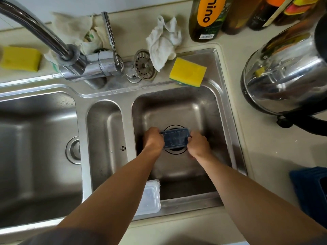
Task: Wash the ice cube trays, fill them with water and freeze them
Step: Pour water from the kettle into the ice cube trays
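Low in the frame's centre, above the right sink basin's point(178, 110) drain, the left hand point(153, 139) and right hand point(199, 145) grip opposite ends of the dark ice cube tray point(174, 139), fingers curled around its edges.

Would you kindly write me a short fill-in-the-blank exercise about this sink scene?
1. The left hand and right hand hold the dark ice cube tray above the ____ of the right basin.
2. The sponge on the rim behind that basin is ____.
3. The steel kettle stands on the counter to the ____ of the sink.
4. That sink has ____ basins.
Missing words: drain; yellow; right; three.
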